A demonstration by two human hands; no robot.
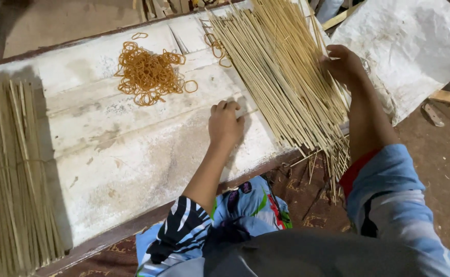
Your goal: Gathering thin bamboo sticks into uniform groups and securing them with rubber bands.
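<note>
My left hand (225,123) rests as a loose fist on the white worn board (132,154), fingers curled at the left edge of a big loose pile of thin bamboo sticks (281,77). It seems to hold nothing. My right hand (344,64) lies on the right side of that pile, fingers bent over the sticks and touching them. The sticks fan out from the far edge toward me and overhang the board's near edge. A heap of orange rubber bands (150,74) lies on the board to the left of my left hand.
Tied bundles of bamboo sticks (14,174) lie at the left end of the board. A few loose rubber bands (217,48) sit by the pile's far end. A white sack sheet (414,46) covers the right side. Brown floor shows below.
</note>
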